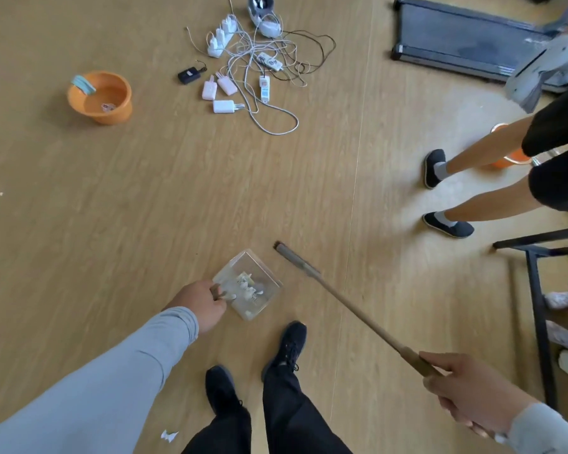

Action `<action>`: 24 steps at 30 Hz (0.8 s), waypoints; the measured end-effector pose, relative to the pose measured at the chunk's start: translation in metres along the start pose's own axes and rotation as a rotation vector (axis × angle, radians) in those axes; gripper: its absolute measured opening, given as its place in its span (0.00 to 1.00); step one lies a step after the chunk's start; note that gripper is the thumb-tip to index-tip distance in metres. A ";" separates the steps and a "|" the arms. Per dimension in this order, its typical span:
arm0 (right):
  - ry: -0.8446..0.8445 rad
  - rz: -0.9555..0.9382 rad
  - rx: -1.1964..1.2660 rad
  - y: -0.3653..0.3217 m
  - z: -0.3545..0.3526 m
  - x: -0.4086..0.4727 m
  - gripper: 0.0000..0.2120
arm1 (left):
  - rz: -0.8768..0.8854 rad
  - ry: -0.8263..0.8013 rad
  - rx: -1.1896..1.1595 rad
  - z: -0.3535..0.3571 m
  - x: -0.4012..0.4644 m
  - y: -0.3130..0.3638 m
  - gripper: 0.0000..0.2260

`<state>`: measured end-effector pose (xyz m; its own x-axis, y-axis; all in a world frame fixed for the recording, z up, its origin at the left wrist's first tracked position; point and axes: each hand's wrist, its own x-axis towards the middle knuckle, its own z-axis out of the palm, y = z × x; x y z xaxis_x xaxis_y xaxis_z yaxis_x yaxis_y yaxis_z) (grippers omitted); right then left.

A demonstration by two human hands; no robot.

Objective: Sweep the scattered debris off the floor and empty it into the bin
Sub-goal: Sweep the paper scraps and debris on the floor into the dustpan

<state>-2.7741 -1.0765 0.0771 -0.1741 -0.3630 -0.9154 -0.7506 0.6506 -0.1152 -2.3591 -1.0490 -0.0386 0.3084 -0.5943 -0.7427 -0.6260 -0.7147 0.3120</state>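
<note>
Collecting | left hand (200, 302) grips clear dustpan (248, 285) holding scraps | right hand (469, 393) clasps broom (348, 306) | next: near paper scrap (169, 435), then bin

Clear plastic dustpan (248, 285) holding white debris scraps (247, 287), tilted above the wooden floor; long wooden-handled broom (341, 303) angled beside it, head down.

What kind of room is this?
Probably a spare indoor room used for practice chores, though that is a guess. It has a wood-look floor, a treadmill by the wall, and a tangle of chargers and cables lying on the floor.
</note>
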 end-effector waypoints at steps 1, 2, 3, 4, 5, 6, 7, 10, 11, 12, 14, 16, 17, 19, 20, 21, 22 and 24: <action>0.020 -0.007 0.026 0.003 -0.004 -0.004 0.20 | 0.001 0.005 0.001 0.000 -0.005 -0.006 0.06; 0.042 -0.016 0.049 0.002 -0.006 -0.004 0.20 | 0.001 0.008 0.008 0.001 -0.009 -0.012 0.05; 0.069 -0.029 0.067 -0.001 -0.006 -0.001 0.21 | 0.004 0.011 0.015 0.001 -0.011 -0.016 0.04; 0.093 -0.043 0.067 -0.006 -0.004 0.006 0.21 | 0.005 0.011 0.026 0.003 -0.013 -0.020 0.03; 0.106 -0.053 0.047 -0.012 0.001 0.019 0.22 | 0.003 0.010 0.041 0.006 -0.013 -0.023 0.03; 0.122 -0.060 0.022 -0.020 0.009 0.035 0.22 | -0.004 0.006 0.056 0.010 -0.013 -0.027 0.03; 0.140 -0.064 0.002 -0.028 0.019 0.054 0.22 | -0.013 0.004 0.059 0.015 -0.012 -0.031 0.02; 0.116 -0.064 -0.160 -0.048 0.060 0.094 0.21 | -0.029 0.024 0.040 0.027 -0.006 -0.041 0.04; 0.091 -0.062 -0.228 -0.052 0.074 0.098 0.21 | -0.026 0.026 0.038 0.028 -0.005 -0.044 0.05; 0.062 -0.064 -0.278 -0.053 0.089 0.096 0.22 | -0.025 0.022 0.040 0.028 -0.004 -0.046 0.05; 0.012 -0.087 -0.364 -0.046 0.110 0.080 0.26 | -0.022 0.021 0.039 0.025 -0.002 -0.048 0.03; -0.029 -0.104 -0.417 -0.032 0.115 0.055 0.31 | -0.017 0.021 0.045 0.024 0.000 -0.047 0.02; -0.051 -0.110 -0.435 -0.025 0.109 0.045 0.31 | -0.015 0.019 0.042 0.023 0.000 -0.046 0.02; -0.100 -0.079 -0.403 -0.014 0.081 0.035 0.27 | -0.016 0.018 0.025 0.022 -0.003 -0.045 0.02; -0.120 -0.040 -0.337 -0.009 0.063 0.030 0.25 | -0.018 0.018 0.015 0.022 -0.005 -0.045 0.03; -0.141 -0.005 -0.277 -0.006 0.044 0.024 0.23 | -0.018 0.017 0.007 0.022 -0.007 -0.046 0.03; -0.174 0.011 -0.231 -0.003 0.026 0.015 0.23 | -0.015 0.016 0.006 0.023 -0.009 -0.047 0.03; -0.214 0.016 -0.180 0.000 0.004 -0.003 0.22 | -0.008 0.011 0.010 0.023 -0.014 -0.050 0.04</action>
<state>-2.7713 -1.0730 0.0788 -0.0632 -0.1922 -0.9793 -0.8531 0.5196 -0.0468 -2.3490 -0.9967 -0.0579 0.3211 -0.5923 -0.7390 -0.6307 -0.7158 0.2997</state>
